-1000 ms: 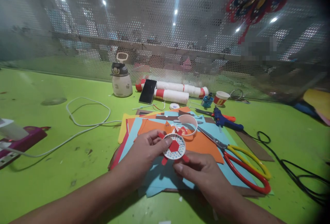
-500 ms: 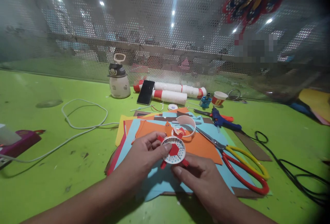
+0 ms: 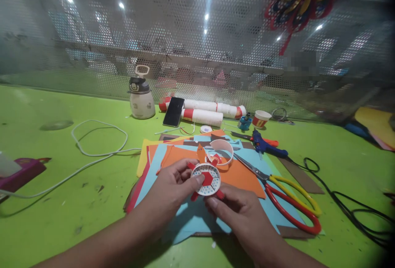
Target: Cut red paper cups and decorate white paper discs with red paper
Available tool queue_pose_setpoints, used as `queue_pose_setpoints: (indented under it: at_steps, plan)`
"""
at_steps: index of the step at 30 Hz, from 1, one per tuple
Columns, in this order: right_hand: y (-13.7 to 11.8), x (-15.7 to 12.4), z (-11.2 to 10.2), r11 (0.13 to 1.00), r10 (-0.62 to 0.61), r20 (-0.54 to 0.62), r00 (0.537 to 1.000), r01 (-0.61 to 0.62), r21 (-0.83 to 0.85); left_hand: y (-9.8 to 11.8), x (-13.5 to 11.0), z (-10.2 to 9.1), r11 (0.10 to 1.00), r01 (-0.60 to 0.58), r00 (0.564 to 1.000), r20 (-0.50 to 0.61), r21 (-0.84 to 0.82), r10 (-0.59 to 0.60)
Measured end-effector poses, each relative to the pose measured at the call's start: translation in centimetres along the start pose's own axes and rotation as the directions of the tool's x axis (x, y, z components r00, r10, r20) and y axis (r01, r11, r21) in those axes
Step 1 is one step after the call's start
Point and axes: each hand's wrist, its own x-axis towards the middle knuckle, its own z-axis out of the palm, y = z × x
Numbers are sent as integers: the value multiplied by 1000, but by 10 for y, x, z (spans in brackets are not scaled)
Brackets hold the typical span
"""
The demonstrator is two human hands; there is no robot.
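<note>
A small paper turtle (image 3: pixel 212 185) has a round white shell with blue dots, a red hexagon in the middle and red legs round its edge. My left hand (image 3: pixel 175 183) pinches it from the left, thumb pressed on the hexagon. At the shell's lower right edge, my right hand (image 3: pixel 237 206) is closed, thumb against fingers, by a red leg; its hold there is partly hidden. An orange paper piece with small eyes (image 3: pixel 201 152) shows just above the shell; whether it is joined on is unclear. Behind lies a curled white paper strip (image 3: pixel 227 146).
Coloured paper sheets (image 3: pixel 148 194) are stacked under my hands. Large scissors (image 3: pixel 271 177) with red and yellow handles lie at the right, beyond them a blue glue gun (image 3: pixel 265 144) with a black cord. Paper cups (image 3: pixel 202 116), a phone (image 3: pixel 173 111) and a bottle (image 3: pixel 142 101) stand behind.
The view has shifted slightly. Both hands and the turtle keep nearly the same pose.
</note>
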Motion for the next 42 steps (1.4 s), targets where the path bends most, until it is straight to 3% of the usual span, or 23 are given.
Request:
queue_pose_setpoints:
  at_steps: [11,26,34,42]
  plan:
    - [5,-1,1,981,167,98,981,-176,88,-6,3,-4,999,26,999,-38,-25,-27]
    - [-5,4,-3,987,158,65,985,-159,7,-7,3,-1,999,44,999,-26,-21,-45]
    - [-6,1,-1,980,175,122,977,-185,68,-9,6,-6,999,34,999,24,-24,-34]
    - [-9,2,0,981,181,86,980,-186,57,-11,5,-6,999,34,999,17,-41,-34]
